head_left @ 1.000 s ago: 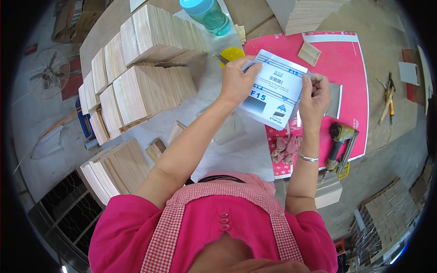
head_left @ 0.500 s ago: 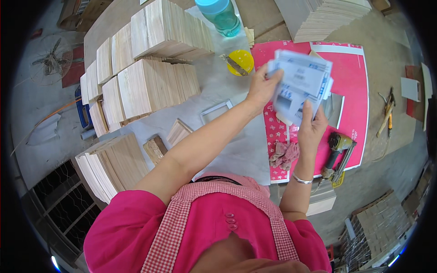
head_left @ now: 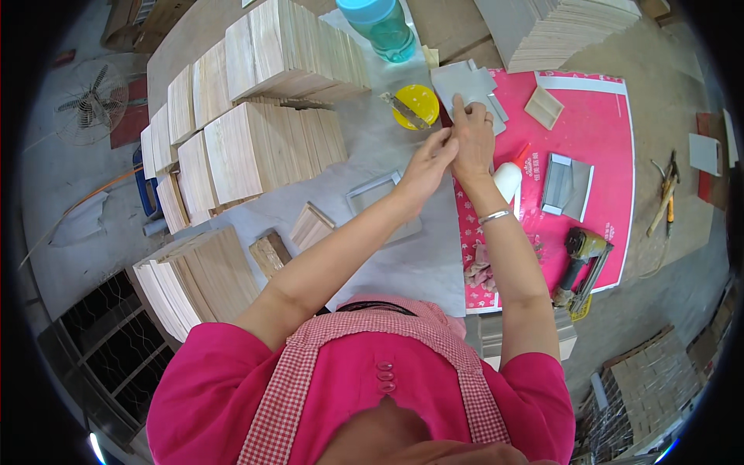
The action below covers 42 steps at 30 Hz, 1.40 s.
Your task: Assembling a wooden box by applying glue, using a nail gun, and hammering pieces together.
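A loose stack of pale flat sheets (head_left: 465,81) lies at the far left corner of the pink sheet (head_left: 597,155). My right hand (head_left: 474,143), with a ring and a bracelet, rests its outstretched fingers on the stack's near edge. Against its side lies my left hand (head_left: 425,172), fingers extended and meeting the right near the thumb; its fingertips are partly hidden. Below my right hand is a white bottle (head_left: 508,180) with a red nozzle, partly behind the wrist. A yellow round lid (head_left: 422,101) carrying a flat scraper (head_left: 405,110) sits left of the sheets.
Stacked wooden boards (head_left: 240,147) fill the left side. A teal bottle (head_left: 391,35) stands at the back. A nail gun (head_left: 581,260), a grey box (head_left: 562,186), a small wooden tray (head_left: 545,107) and a pink cloth (head_left: 479,271) lie on the pink sheet. Nearer left is a grey frame (head_left: 360,203).
The printed sheets held up in both hands now lie at the far left of the pink sheet, plain side up. My right hand moved left and away; my left hand came nearer me.
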Each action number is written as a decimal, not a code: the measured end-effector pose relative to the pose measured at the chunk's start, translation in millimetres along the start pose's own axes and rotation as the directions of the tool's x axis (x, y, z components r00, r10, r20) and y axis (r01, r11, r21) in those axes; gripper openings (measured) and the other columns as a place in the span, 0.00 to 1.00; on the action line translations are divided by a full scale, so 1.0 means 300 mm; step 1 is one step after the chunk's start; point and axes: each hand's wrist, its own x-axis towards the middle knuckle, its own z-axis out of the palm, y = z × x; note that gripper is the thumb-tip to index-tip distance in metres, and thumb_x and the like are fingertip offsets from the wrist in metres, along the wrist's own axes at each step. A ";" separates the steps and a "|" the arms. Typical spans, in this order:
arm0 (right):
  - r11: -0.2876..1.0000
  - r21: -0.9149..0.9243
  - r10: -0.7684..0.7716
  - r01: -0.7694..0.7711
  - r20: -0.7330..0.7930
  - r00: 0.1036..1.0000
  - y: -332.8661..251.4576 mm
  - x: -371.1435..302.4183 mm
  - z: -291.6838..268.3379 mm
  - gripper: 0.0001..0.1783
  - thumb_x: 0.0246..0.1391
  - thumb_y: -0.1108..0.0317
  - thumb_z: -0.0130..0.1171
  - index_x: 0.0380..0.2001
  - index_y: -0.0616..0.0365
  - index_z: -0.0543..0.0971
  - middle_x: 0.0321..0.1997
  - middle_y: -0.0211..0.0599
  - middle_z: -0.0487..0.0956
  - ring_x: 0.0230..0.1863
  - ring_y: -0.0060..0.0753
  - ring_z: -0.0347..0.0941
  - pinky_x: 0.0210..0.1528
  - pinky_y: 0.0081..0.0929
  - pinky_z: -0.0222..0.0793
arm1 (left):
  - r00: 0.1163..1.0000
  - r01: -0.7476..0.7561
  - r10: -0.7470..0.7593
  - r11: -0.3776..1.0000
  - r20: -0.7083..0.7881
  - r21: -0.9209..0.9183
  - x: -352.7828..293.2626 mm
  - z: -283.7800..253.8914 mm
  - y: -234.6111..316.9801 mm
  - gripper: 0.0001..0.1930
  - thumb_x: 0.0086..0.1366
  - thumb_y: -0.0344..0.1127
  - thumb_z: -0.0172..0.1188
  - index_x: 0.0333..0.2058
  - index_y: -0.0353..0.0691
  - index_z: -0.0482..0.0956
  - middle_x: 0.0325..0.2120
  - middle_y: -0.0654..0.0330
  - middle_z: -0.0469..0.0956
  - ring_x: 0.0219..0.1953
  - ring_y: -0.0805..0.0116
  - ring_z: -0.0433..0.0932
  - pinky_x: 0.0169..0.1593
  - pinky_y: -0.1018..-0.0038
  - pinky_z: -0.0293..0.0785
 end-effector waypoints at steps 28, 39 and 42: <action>0.949 -0.172 0.250 -0.263 -0.090 0.964 0.241 0.126 -0.042 0.22 0.47 0.59 0.64 0.44 0.61 0.77 0.47 0.51 0.76 0.48 0.56 0.73 0.50 0.45 0.70 | 0.880 -0.354 0.322 -0.043 0.348 0.934 0.180 0.078 -0.036 0.32 0.67 0.45 0.52 0.63 0.28 0.59 0.63 0.34 0.58 0.65 0.34 0.57 0.67 0.51 0.52; 0.900 -0.265 0.370 -0.347 0.042 0.928 0.275 0.128 -0.033 0.15 0.47 0.64 0.60 0.38 0.60 0.79 0.33 0.48 0.82 0.41 0.54 0.77 0.42 0.48 0.73 | 0.933 -0.196 0.270 -0.169 0.236 0.966 0.258 0.122 -0.069 0.41 0.60 0.49 0.62 0.62 0.24 0.59 0.64 0.28 0.52 0.66 0.32 0.54 0.67 0.52 0.52; 0.889 -0.185 0.439 -0.420 0.078 0.895 0.263 0.138 -0.056 0.14 0.47 0.65 0.57 0.36 0.60 0.78 0.34 0.49 0.82 0.39 0.55 0.78 0.41 0.48 0.74 | 0.930 -0.182 0.309 -0.079 0.197 0.980 0.271 0.122 -0.044 0.44 0.58 0.49 0.65 0.63 0.24 0.57 0.64 0.27 0.51 0.66 0.33 0.53 0.68 0.53 0.52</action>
